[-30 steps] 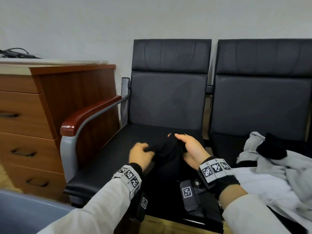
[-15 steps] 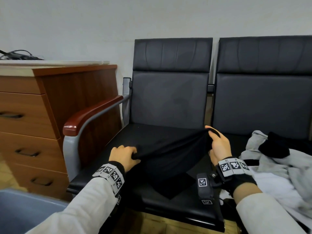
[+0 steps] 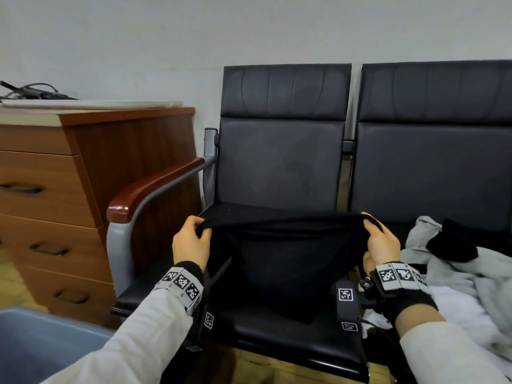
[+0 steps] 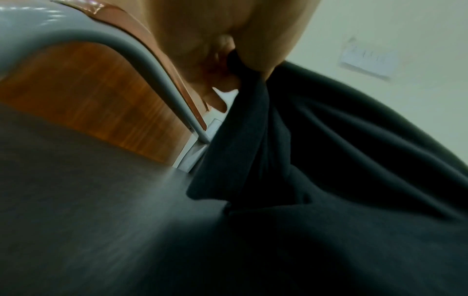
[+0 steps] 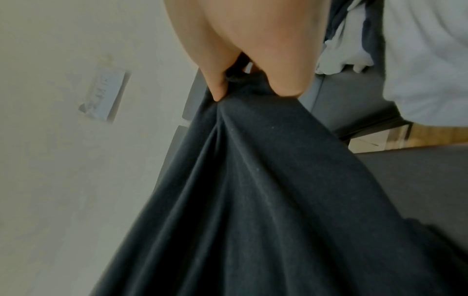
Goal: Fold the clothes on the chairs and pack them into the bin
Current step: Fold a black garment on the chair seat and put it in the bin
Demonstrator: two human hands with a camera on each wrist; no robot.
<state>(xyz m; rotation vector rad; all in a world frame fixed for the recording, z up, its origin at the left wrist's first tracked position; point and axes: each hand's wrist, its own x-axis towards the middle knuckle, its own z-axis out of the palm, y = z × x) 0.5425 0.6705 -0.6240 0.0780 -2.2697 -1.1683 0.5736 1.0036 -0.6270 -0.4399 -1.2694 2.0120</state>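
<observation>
At the lower left of the head view sits the blue bin (image 3: pixel 41 345); right of it the left hand (image 3: pixel 191 242) pinches one corner of the black garment (image 3: pixel 279 261), stretched above the chair seat (image 3: pixel 277 339); the right hand (image 3: pixel 382 245) pinches the other corner; a grey and white pile (image 3: pixel 465 289) fills the right edge. Both grips look shallow to me; a hard shake could pull a corner free, and the hanging tail might bunch on the seat. The wrist views show fingers curled tight into the cloth; only the head view shows the bin.
</observation>
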